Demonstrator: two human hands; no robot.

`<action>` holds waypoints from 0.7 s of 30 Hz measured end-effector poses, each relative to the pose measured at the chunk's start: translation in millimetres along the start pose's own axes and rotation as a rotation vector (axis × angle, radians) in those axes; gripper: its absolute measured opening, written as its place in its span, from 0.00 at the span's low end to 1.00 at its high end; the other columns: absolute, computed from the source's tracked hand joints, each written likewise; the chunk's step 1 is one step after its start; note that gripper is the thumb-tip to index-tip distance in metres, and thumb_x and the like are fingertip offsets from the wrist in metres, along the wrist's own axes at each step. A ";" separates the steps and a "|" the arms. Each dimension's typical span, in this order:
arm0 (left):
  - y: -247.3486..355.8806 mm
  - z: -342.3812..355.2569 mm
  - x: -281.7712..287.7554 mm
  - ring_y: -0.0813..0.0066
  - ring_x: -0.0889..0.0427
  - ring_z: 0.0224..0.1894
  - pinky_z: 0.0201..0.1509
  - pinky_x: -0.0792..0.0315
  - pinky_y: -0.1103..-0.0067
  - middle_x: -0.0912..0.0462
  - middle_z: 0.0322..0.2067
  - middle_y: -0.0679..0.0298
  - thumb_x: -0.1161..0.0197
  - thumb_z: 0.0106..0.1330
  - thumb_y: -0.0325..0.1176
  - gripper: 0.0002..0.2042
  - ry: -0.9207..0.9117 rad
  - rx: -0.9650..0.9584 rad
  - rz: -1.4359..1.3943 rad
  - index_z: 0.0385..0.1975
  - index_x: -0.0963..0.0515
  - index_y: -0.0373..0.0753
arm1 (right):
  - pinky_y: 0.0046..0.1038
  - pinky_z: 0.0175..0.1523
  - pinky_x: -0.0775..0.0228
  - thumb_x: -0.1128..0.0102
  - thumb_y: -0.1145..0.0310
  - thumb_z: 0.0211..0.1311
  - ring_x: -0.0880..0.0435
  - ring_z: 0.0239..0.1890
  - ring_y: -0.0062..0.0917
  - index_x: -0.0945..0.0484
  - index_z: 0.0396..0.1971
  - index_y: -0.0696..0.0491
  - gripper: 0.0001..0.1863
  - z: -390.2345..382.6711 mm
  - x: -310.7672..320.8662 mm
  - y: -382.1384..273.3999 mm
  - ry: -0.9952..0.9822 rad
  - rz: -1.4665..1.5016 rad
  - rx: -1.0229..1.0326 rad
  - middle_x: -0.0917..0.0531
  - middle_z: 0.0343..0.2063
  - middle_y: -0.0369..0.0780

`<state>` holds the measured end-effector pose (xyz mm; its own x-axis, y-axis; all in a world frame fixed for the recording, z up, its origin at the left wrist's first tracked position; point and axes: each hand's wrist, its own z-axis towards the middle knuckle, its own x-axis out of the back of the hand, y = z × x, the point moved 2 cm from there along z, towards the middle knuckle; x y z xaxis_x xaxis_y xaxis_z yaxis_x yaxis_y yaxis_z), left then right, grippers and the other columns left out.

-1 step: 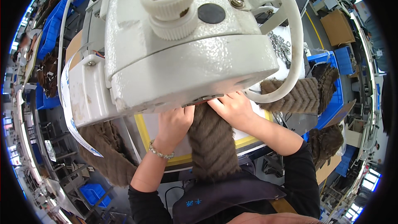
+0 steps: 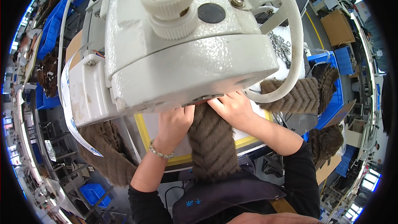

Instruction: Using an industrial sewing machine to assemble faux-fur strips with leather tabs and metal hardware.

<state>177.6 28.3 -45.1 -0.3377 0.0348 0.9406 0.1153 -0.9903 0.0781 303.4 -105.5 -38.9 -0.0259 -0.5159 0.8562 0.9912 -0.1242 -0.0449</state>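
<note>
Brown fur strip (image 2: 213,145) runs from under the white machine head (image 2: 190,64) toward the wearer. Left hand (image 2: 177,121) and right hand (image 2: 234,108) flank it at the machine head's near edge; fingertips hidden, opening and grip cannot be told. Chevron-patterned fur (image 2: 292,95) lies right of the machine head.

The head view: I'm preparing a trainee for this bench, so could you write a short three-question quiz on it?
1. On which side is the bracelet worn: A left, B right, C both?
2. True or false: the person's sleeves are white.
3. What lies between the left hand and the right hand?

Key:
1. A.
2. False; the sleeves are black.
3. A brown fur strip with a chevron pattern.
</note>
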 end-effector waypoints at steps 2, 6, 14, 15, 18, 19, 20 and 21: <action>-0.6 3.0 1.4 0.73 0.25 0.18 0.27 0.27 0.77 0.28 0.14 0.66 0.38 0.50 0.24 0.05 0.107 -0.045 0.010 0.18 0.26 0.42 | 0.34 0.40 0.28 0.42 0.71 0.46 0.20 0.34 0.34 0.28 0.28 0.49 0.08 -0.4 -0.2 -0.7 -0.013 -0.008 -0.001 0.18 0.39 0.46; -1.2 2.2 0.4 0.72 0.25 0.19 0.28 0.26 0.76 0.27 0.15 0.66 0.38 0.49 0.25 0.04 0.087 -0.027 -0.004 0.18 0.25 0.41 | 0.30 0.46 0.26 0.43 0.71 0.42 0.19 0.40 0.28 0.20 0.37 0.51 0.17 0.8 5.2 -1.8 -0.124 -0.024 -0.028 0.18 0.37 0.37; -1.0 2.2 1.6 0.71 0.19 0.36 0.41 0.29 0.76 0.18 0.31 0.65 0.39 0.54 0.25 0.05 0.047 -0.023 0.015 0.31 0.23 0.38 | 0.30 0.46 0.27 0.43 0.71 0.43 0.20 0.40 0.29 0.21 0.37 0.52 0.16 0.7 3.8 1.2 -0.086 -0.017 -0.021 0.19 0.36 0.37; -0.9 2.8 2.6 0.71 0.19 0.36 0.41 0.29 0.76 0.18 0.31 0.65 0.39 0.54 0.25 0.05 0.049 -0.024 0.016 0.31 0.23 0.38 | 0.29 0.45 0.28 0.43 0.71 0.43 0.20 0.40 0.28 0.21 0.36 0.52 0.15 1.3 3.9 0.9 -0.066 -0.012 -0.015 0.19 0.35 0.37; 0.6 5.3 9.0 0.70 0.20 0.37 0.43 0.29 0.74 0.18 0.32 0.64 0.41 0.54 0.25 0.05 0.109 -0.016 -0.026 0.31 0.23 0.37 | 0.28 0.46 0.29 0.43 0.71 0.44 0.21 0.40 0.27 0.23 0.34 0.52 0.13 2.1 4.4 -0.9 -0.102 -0.017 -0.021 0.19 0.35 0.37; 1.6 6.1 11.8 0.70 0.20 0.39 0.44 0.30 0.73 0.18 0.34 0.63 0.42 0.54 0.25 0.06 0.019 -0.004 -0.027 0.31 0.23 0.37 | 0.28 0.46 0.29 0.43 0.71 0.44 0.21 0.40 0.27 0.23 0.34 0.52 0.13 1.7 5.1 -1.8 -0.100 -0.021 -0.017 0.19 0.35 0.37; 3.0 6.1 14.2 0.69 0.20 0.40 0.46 0.30 0.73 0.18 0.35 0.62 0.42 0.54 0.25 0.06 -0.069 0.009 -0.027 0.32 0.23 0.37 | 0.28 0.45 0.30 0.43 0.71 0.45 0.22 0.40 0.27 0.23 0.34 0.52 0.13 1.0 5.3 -3.0 -0.145 -0.039 -0.016 0.20 0.35 0.37; 5.8 4.5 16.4 0.67 0.21 0.45 0.51 0.30 0.71 0.19 0.40 0.58 0.44 0.55 0.26 0.07 -0.122 0.017 -0.027 0.33 0.24 0.36 | 0.28 0.45 0.31 0.43 0.70 0.45 0.22 0.40 0.26 0.24 0.34 0.53 0.12 1.7 5.7 -3.3 -0.188 -0.056 -0.007 0.20 0.35 0.37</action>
<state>177.0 23.8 -27.7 -0.2248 0.0789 0.9712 0.1242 -0.9863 0.1089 300.1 -106.6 -33.1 -0.0552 -0.3407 0.9386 0.9880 -0.1544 0.0021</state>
